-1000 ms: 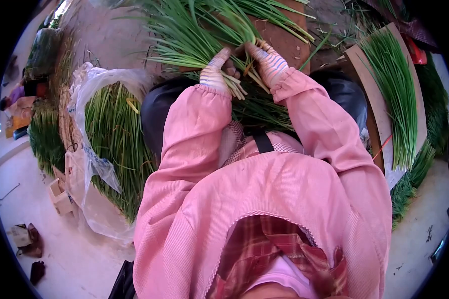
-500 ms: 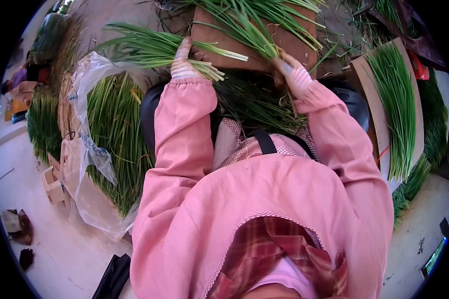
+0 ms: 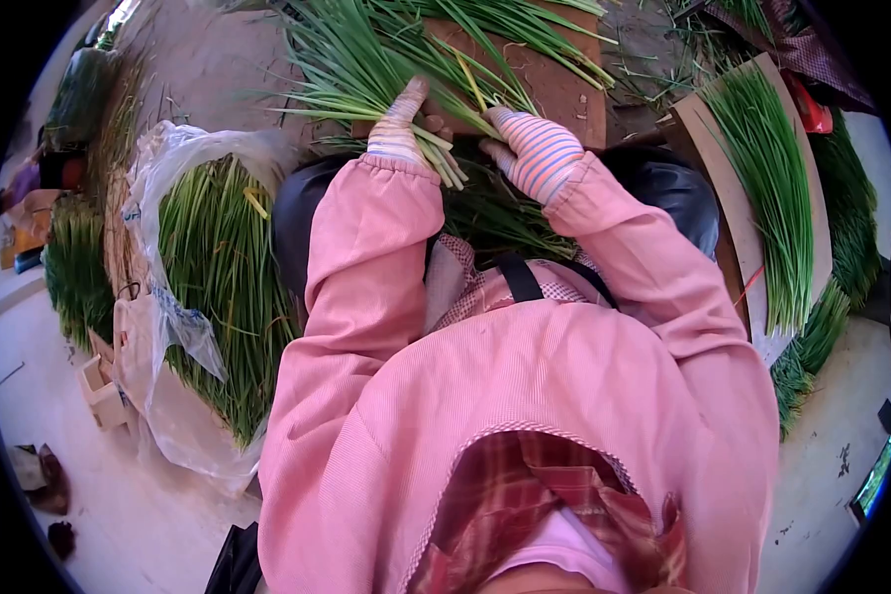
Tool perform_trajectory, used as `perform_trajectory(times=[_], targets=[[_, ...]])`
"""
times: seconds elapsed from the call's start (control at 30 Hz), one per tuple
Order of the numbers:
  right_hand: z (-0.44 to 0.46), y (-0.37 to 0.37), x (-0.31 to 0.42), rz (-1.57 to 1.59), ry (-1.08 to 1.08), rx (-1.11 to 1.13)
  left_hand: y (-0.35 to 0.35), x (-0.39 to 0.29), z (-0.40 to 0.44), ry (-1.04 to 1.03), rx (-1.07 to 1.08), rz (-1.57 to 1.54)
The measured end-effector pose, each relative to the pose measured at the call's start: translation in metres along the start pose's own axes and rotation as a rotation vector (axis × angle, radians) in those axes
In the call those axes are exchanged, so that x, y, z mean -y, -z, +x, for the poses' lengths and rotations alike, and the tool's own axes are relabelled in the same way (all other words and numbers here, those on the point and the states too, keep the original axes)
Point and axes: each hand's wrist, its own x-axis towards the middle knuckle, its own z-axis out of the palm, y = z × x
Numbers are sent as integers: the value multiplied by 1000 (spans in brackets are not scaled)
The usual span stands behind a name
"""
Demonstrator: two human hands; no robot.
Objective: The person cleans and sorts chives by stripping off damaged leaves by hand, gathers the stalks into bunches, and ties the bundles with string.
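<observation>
My left hand [image 3: 401, 124], in a striped glove, is closed round a bunch of green stalks [image 3: 351, 84], their pale ends poking out below the fingers. Just to its right, my right hand [image 3: 540, 148], gloved the same way, pinches the pale end of a green stalk close to the bunch. Behind both hands, more loose stalks [image 3: 540, 35] lie on a brown board [image 3: 564, 104]. Dark green leaves [image 3: 510, 223] lie low between my knees.
A clear plastic bag [image 3: 148, 198] of long green stalks [image 3: 223, 287] stands at the left. Green stalks [image 3: 772, 198] lie on cardboard [image 3: 693, 114] at the right, with further heaps [image 3: 851, 198] beyond. A small wooden crate [image 3: 102, 391] is at the far left, near a partly visible person [image 3: 30, 193].
My left hand and its bunch have moved out left and come back toward the middle. My right hand has left the stalks on the board and come close to the bunch.
</observation>
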Motion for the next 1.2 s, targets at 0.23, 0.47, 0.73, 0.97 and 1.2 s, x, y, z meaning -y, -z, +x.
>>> perform_trajectory(times=[0.23,0.47,0.73,0.97,1.2], targets=[[-2,11,-9,1361,-1140,101,-12,-23,-23,-65,-437,90],[-17,8,28,1093,-666,299,-7,30,-75,-107,33,236],[-38,18,15,501,-154,328,14,34,-45,-420,195,452],[-29,36,-40,-142,-347,-22,23,16,-13,-456,60,413],[-3,47,-71,-275,-312,239,5,6,-8,-247,-235,772]])
